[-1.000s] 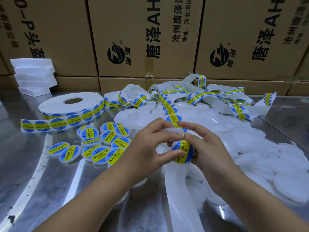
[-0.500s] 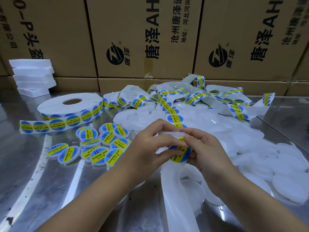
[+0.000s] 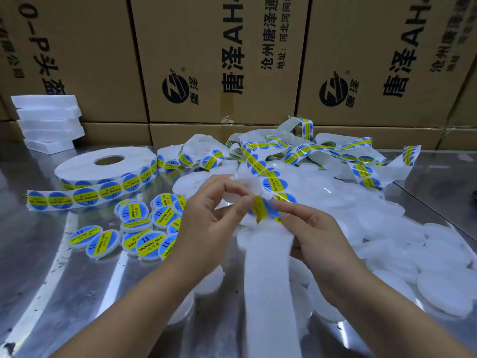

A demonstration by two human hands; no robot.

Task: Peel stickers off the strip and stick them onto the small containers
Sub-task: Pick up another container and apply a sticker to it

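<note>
1. Over the middle of the steel counter (image 3: 46,293), my two hands meet close together, almost touching at the fingertips.
2. My left hand (image 3: 206,228) pinches the edge of one blue-and-yellow sticker (image 3: 261,210), which is bent and half lifted off the strip (image 3: 271,280).
3. My right hand (image 3: 320,236) grips that strip just beside the sticker, forefinger on top and the other fingers curled beneath it.
4. From my hands the bare white strip hangs down towards me, its stickers gone.
5. Past my hands the strip runs on into a loose tangle (image 3: 335,151) that carries rows of stickers.
6. Something white sits behind my left fingers; I cannot tell whether it is a container I hold.
7. Labelled containers (image 3: 151,245) lie heaped on the counter, left of my left hand.
8. Plain white containers (image 3: 438,293) are spread under and right of my hands.
9. Farther left, a big sticker roll (image 3: 85,166) lies flat, its tail trailing leftwards.
10. White blocks (image 3: 49,122) are stacked at the far left, against cardboard boxes (image 3: 206,34) that line the back.
</note>
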